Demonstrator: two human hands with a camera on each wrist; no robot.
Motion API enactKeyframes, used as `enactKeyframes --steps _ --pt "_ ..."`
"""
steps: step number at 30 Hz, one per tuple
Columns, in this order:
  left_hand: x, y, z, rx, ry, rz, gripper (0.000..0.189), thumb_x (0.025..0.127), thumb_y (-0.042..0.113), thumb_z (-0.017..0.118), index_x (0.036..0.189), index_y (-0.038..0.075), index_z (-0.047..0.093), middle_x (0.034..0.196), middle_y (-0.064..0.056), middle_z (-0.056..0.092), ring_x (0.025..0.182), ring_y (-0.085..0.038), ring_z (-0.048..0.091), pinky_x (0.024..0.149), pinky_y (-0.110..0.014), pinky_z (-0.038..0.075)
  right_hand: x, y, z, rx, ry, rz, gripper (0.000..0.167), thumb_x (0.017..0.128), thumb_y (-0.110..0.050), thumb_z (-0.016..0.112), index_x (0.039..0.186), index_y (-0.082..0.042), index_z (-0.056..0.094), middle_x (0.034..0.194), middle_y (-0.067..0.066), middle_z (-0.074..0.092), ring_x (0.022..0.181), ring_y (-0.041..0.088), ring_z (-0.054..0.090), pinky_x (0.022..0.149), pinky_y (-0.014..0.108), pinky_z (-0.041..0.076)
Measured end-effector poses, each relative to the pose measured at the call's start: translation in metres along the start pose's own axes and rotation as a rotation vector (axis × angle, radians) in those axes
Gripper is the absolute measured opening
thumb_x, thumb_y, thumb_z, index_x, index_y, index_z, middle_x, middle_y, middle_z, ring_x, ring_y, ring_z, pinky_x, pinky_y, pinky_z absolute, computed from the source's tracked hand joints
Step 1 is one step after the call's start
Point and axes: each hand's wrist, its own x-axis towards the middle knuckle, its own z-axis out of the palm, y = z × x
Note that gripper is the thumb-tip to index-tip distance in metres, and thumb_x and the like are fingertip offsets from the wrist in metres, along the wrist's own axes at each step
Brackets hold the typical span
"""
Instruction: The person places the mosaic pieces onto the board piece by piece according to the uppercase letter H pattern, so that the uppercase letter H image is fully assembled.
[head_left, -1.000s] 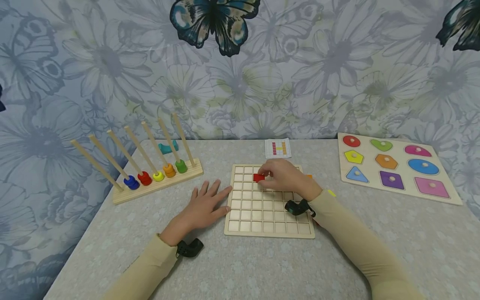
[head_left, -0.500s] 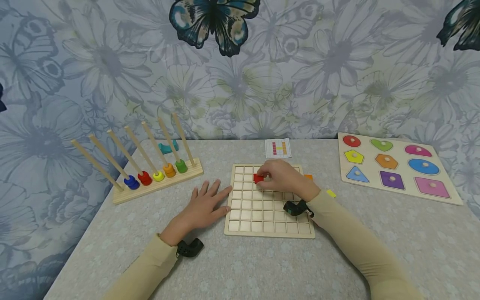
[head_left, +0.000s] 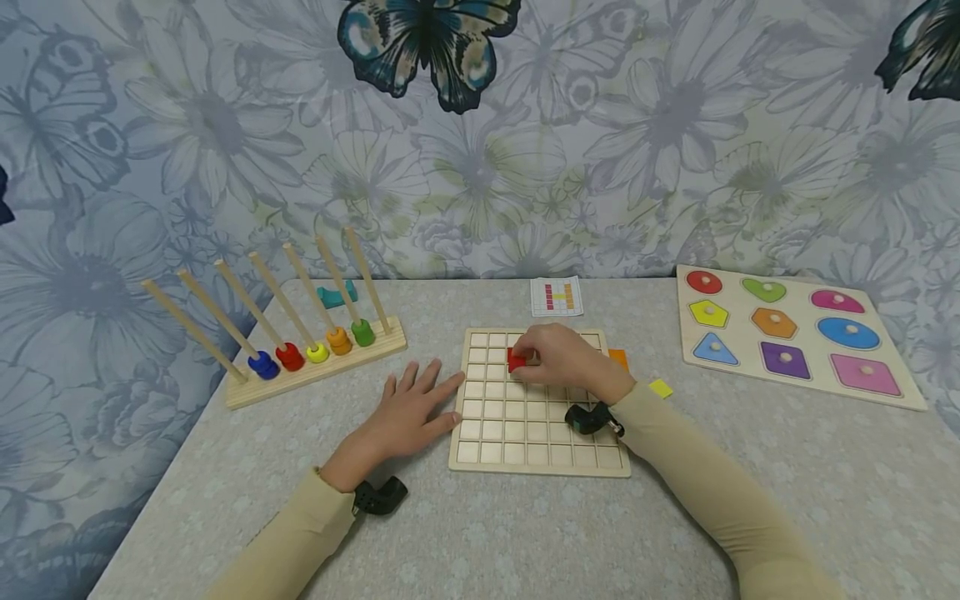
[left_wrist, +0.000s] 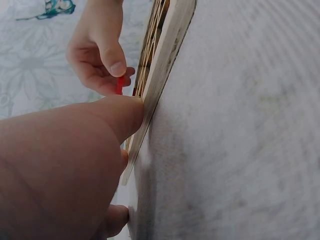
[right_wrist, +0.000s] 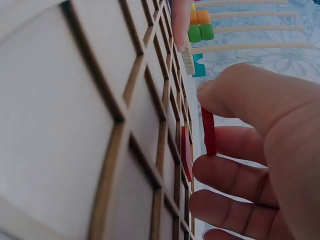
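My right hand (head_left: 558, 362) pinches a small flat red square tile (right_wrist: 209, 132) between thumb and fingers, close over the upper middle of a wooden grid board (head_left: 491, 429). In the right wrist view the tile stands on edge, apart from the grid. Beyond it, a second red tile (right_wrist: 186, 155) sits in the grid. My left hand (head_left: 401, 421) lies with fingers spread on the table at the board's left side. Its thumb and index fingertips are right at the board's edge, as the left wrist view also shows.
Behind the board lies a pattern card (head_left: 557, 297). Orange tiles (head_left: 618, 358) and a yellow tile (head_left: 661, 388) lie right of it, partly behind the right arm. A pegged ring stand (head_left: 390, 335) stands left; a shape puzzle board (head_left: 738, 360) lies right.
The right hand, holding the red tile, has shifted slightly toward me, and its forearm has drawn in, showing more of the orange and yellow tiles. The left hand stays put.
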Motion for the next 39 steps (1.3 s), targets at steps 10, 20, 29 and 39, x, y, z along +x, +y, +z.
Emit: enactKeyframes --steps 10,20,29,39 --pt "0.0001 0.0007 -0.0006 -0.001 -0.002 -0.005 0.063 0.106 0.042 0.053 0.161 0.020 0.035 0.169 -0.024 0.018 0.154 -0.056 0.005 0.116 -0.080 0.005 -0.0010 -0.0005 0.0031 0.002 -0.016 0.002 0.016 0.087 -0.024 0.080 0.095 -0.010 0.079 0.087 0.001 0.070 0.073 0.010 0.053 0.068 0.025 0.045" --pt "0.0002 0.0012 -0.0008 -0.005 -0.004 -0.002 0.062 0.106 0.042 0.053 0.161 0.020 0.035 0.169 -0.024 0.019 0.154 -0.057 0.006 0.115 -0.080 0.006 0.0013 -0.0005 0.0058 -0.001 -0.043 0.014 0.014 0.087 -0.024 0.080 0.095 -0.012 0.079 0.085 -0.001 0.068 0.074 0.011 0.053 0.070 0.025 0.046" --pt "0.0006 0.0019 -0.0018 0.004 -0.011 -0.006 0.064 0.105 0.044 0.053 0.162 0.022 0.033 0.170 -0.023 0.016 0.155 -0.055 0.005 0.116 -0.079 0.005 0.0014 -0.0007 0.0059 0.005 -0.036 0.018 0.020 0.087 -0.022 0.080 0.101 -0.008 0.079 0.087 0.002 0.069 0.075 0.011 0.055 0.071 0.026 0.048" --pt "-0.0001 0.0008 -0.0002 0.000 -0.001 -0.004 0.062 0.106 0.043 0.053 0.161 0.021 0.035 0.169 -0.024 0.018 0.154 -0.057 0.007 0.115 -0.080 0.007 0.0021 0.0013 0.0085 0.002 -0.045 0.028 0.020 0.087 -0.021 0.079 0.102 -0.008 0.080 0.086 0.001 0.069 0.074 0.011 0.054 0.070 0.025 0.047"
